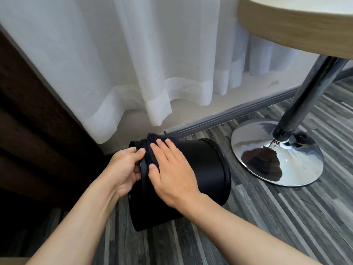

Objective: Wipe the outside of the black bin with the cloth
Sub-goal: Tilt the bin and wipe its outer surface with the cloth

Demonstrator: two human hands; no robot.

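A black round bin (202,169) lies on its side on the grey striped floor, one end toward the left and the other toward the right. A dark navy cloth (150,150) is draped over its upper left wall. My right hand (170,169) lies flat on the cloth, fingers spread, pressing it against the bin. My left hand (124,169) grips the bin's left rim, thumb on top beside the cloth.
A white sheer curtain (133,64) hangs just behind the bin. A table's chrome pedestal base (277,152) and its pole stand to the right, under a round wooden tabletop (290,25). Dark wooden furniture (28,131) rises at the left.
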